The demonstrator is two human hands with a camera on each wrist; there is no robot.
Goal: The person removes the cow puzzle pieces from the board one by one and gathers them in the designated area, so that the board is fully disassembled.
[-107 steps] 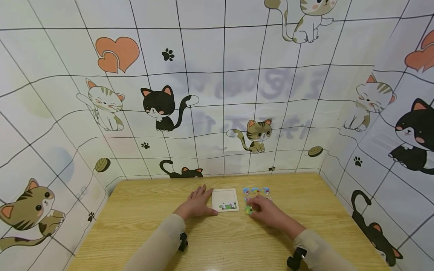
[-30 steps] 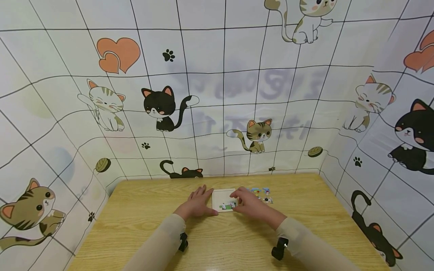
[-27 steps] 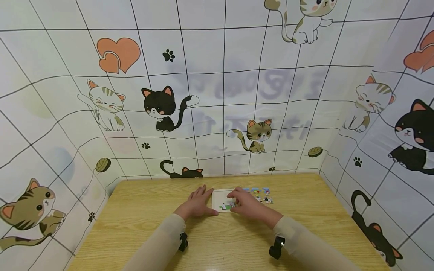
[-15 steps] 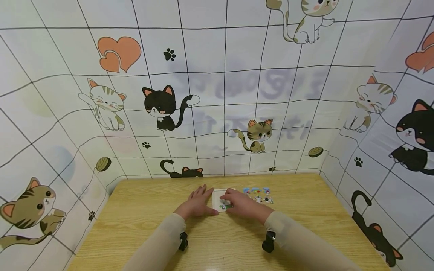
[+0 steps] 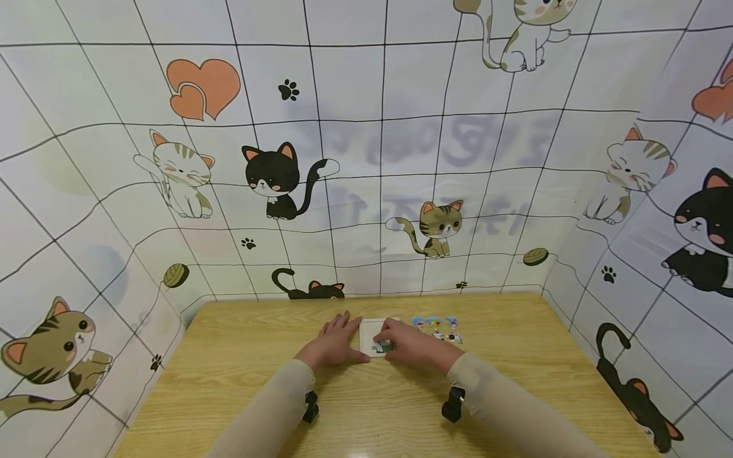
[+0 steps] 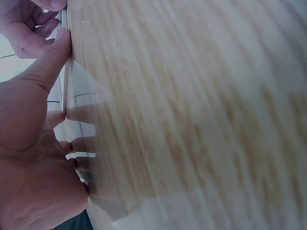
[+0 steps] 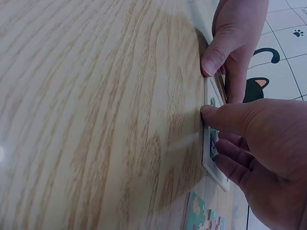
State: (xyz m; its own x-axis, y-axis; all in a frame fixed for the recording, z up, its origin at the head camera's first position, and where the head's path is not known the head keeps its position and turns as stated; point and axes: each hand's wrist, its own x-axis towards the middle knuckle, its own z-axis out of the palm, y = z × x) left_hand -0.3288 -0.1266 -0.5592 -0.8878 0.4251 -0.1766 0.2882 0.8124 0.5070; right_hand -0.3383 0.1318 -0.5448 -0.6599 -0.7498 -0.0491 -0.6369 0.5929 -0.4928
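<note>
A small white puzzle tray (image 5: pixel 369 329) lies flat on the table. My left hand (image 5: pixel 333 343) rests at its left side with fingers spread and straight, the thumb touching the near corner. Over the tray's right part, my right hand (image 5: pixel 415 345) has its fingers curled down on a puzzle piece, which the hand mostly hides. Green-printed pieces (image 5: pixel 380 348) sit along the tray's near side. In the right wrist view, the right thumb (image 7: pixel 225 117) lies against the tray's near edge (image 7: pixel 207 165), with curled fingertips on the board.
Loose puzzle pieces (image 5: pixel 435 322) lie in rows to the right of the tray, beside the right hand. The wooden table (image 5: pixel 366 407) meets a cat-printed white cloth wall (image 5: pixel 355 254) at its far edge and sides.
My right hand moved left from the loose pieces onto the tray, carrying a piece from their near row. Over the last half second it barely moved. My left hand stayed put.
</note>
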